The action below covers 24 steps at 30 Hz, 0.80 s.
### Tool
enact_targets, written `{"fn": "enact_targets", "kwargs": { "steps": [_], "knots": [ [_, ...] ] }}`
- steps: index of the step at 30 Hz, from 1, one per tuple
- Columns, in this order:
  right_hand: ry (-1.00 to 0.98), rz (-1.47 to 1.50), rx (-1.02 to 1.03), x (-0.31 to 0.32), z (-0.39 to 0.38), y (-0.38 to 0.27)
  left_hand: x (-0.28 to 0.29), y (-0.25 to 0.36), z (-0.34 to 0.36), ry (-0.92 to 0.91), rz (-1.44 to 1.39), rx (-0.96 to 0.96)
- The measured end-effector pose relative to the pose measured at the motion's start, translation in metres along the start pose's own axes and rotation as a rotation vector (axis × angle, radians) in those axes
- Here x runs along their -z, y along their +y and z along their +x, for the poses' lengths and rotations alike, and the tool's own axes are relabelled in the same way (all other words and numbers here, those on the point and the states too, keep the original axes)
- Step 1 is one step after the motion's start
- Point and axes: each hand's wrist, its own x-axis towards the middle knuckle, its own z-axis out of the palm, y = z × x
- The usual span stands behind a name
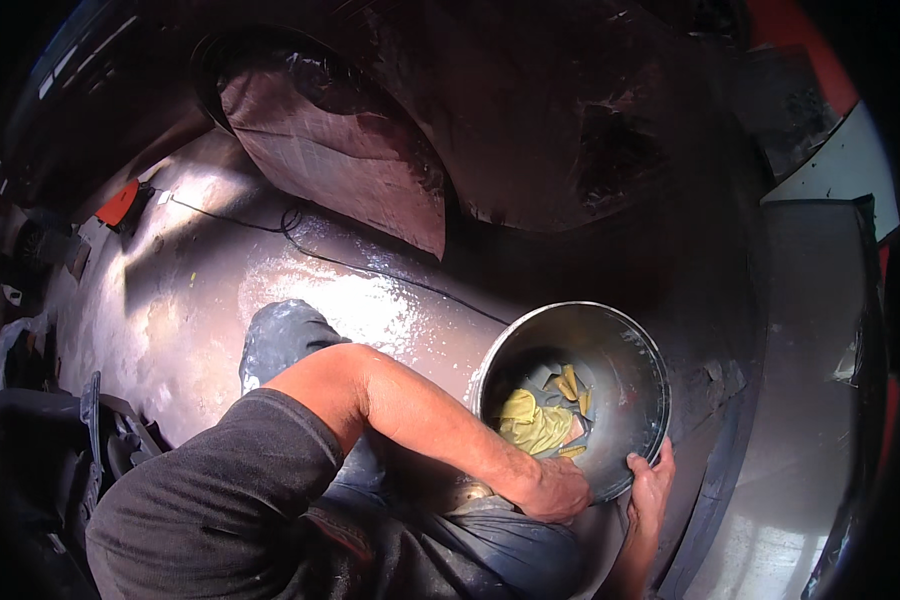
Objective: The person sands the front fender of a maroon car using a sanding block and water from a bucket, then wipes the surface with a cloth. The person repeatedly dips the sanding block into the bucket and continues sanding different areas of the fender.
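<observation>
Metal bucket [610, 350] sat tilted between both hands, its mouth facing the camera. Left hand [553, 490] gripped the near lower rim, fingers closed over the edge. Right hand [650, 483] clasped the rim just beside it, fingertips curled inside. Within the bucket, above the left hand, lay a yellow cloth [533, 423], possibly with sponge pieces. A black cable [370, 268] crossed the wet floor [200, 290] well beyond both hands.
</observation>
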Motion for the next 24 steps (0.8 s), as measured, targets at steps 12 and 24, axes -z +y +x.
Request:
{"fn": "enact_targets", "kwargs": {
  "steps": [12,24],
  "knots": [
    [0.262,-0.236,-0.032,0.112,0.018,0.006,0.111,-0.099,-0.081,0.380,0.186,-0.135],
    [0.121,-1.261,0.646,0.029,0.011,-0.014,0.108,-0.175,-0.105,0.177,-0.231,0.425]
  ]
}}
